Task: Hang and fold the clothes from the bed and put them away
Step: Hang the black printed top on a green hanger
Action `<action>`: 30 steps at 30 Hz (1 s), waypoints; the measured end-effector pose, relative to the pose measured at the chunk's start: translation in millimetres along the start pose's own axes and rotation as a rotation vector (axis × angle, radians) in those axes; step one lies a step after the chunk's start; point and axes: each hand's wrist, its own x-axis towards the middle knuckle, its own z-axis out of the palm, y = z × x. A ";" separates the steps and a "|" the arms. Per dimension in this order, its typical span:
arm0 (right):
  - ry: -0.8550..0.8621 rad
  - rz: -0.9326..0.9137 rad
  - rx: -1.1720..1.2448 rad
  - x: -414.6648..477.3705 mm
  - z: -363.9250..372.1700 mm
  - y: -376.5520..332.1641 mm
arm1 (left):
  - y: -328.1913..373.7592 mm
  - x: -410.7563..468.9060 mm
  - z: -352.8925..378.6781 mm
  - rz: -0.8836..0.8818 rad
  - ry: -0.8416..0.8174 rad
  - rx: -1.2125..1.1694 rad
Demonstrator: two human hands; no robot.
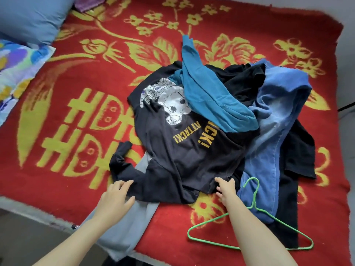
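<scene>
The left hand lies open with its fingers spread. Its fingertips touch the near left edge of the T-shirt, by a crumpled sleeve. The right hand is at the shirt's near hem with its fingers bent onto the black cloth. Whether it pinches the hem or only rests there cannot be told.

The T-shirt is black, with a white robot print and yellow lettering. It spreads away from both hands across the middle of the bed. Under the left hand and forearm a grey cloth runs from beneath the shirt to the near edge of the bed.

Just right of the right hand lies a green wire hanger. Its hook rests on the jeans and the right forearm crosses over its left side. The jeans stretch away from the right hand along the shirt's right side. A black garment lies under and beyond them.

Farther from the hands, a teal top is draped over the far part of the T-shirt and touches the jeans. All of it sits on a red blanket with yellow flowers. Far off to the left of the left hand are a blue pillow and a patterned one.
</scene>
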 end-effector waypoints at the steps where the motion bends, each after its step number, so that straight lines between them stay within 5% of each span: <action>1: -0.002 0.010 0.010 0.1 -0.8 0.0 | -2.2 -0.6 0.8 -0.012 -0.001 -0.031; 5: -0.021 0.033 -0.060 4.4 16.6 2.9 | -19.8 -7.3 8.2 -0.053 -0.029 -0.075; 10: 0.205 -0.040 -0.231 14.0 23.5 -8.2 | -37.5 -17.9 15.8 -0.107 -0.049 -0.091; 18: 0.309 -0.094 -0.433 12.0 5.3 1.9 | -40.8 -32.4 27.8 -0.130 -0.066 -0.141; 30: 0.228 -0.361 0.246 -86.5 -28.1 7.4 | -5.4 -39.2 44.3 0.056 -0.037 -0.343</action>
